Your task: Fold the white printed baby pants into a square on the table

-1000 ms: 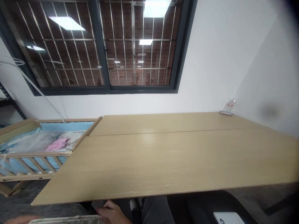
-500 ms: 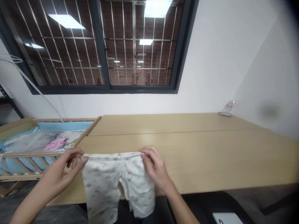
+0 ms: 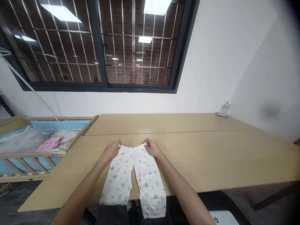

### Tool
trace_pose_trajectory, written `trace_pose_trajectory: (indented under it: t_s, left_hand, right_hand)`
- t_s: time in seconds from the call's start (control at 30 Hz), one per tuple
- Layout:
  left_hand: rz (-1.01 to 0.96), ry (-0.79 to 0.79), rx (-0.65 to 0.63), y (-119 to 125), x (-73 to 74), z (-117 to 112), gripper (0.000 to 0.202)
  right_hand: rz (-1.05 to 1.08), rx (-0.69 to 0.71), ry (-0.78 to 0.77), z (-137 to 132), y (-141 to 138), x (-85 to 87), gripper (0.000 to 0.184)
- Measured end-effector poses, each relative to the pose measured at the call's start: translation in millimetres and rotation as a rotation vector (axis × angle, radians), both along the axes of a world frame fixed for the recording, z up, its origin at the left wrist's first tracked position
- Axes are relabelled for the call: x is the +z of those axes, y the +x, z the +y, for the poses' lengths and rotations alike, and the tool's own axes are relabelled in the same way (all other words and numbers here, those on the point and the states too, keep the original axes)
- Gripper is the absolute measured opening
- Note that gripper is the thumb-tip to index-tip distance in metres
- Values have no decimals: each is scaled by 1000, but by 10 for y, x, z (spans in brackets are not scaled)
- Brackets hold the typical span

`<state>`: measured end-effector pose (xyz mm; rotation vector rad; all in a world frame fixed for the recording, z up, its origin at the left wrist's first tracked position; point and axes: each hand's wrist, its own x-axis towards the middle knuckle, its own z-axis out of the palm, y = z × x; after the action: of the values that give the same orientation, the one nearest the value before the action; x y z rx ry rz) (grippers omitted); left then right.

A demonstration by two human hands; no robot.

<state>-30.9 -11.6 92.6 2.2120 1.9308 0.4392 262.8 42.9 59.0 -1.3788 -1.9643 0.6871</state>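
A small pair of white pants (image 3: pixel 123 168) with a green and pink print lies spread on the wooden table (image 3: pixel 199 156), waistband away from me and both legs toward me. My left hand (image 3: pixel 112 150) pinches the left corner of the waistband. At the right corner, my right hand (image 3: pixel 152 147) grips the waistband in the same way. The leg ends hang past the table's near edge, over my lap. The waistband sags slightly between my hands.
A wooden crib (image 3: pixel 30 154) with blue lining stands left of the table, holding a pink cloth (image 3: pixel 49 143) and pale bedding. A clear bottle (image 3: pixel 226 107) is at the far right corner. A white device (image 3: pixel 223 217) rests on something black below the near edge.
Both hands have moved forward and closer together, bringing the pants from hanging above the near edge down onto the tabletop. The legs now lie flatter and apart.
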Motion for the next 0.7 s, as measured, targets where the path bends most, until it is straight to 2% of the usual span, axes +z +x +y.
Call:
trace_pose_trajectory:
  t_s: [0.1, 0.23, 0.37, 0.5, 0.7]
  left_hand:
    - [93, 12, 35, 99, -212, -74, 34]
    - [182, 43, 17, 227, -443, -284, 51]
    - [230, 24, 0, 300, -627, -378, 63]
    - [256, -3, -4, 289, -704, -255, 65]
    - [262, -39, 11, 224, -662, 184, 67]
  right_hand:
    - [-71, -5, 93, -22, -16, -116, 28]
    - [-252, 64, 243, -229, 5, -65, 30]
    - [-472, 170, 154, -404, 4, -84, 43]
    - [-600, 174, 10, -313, -22, -171, 62]
    - [-612, 177, -137, 188, -96, -134, 66]
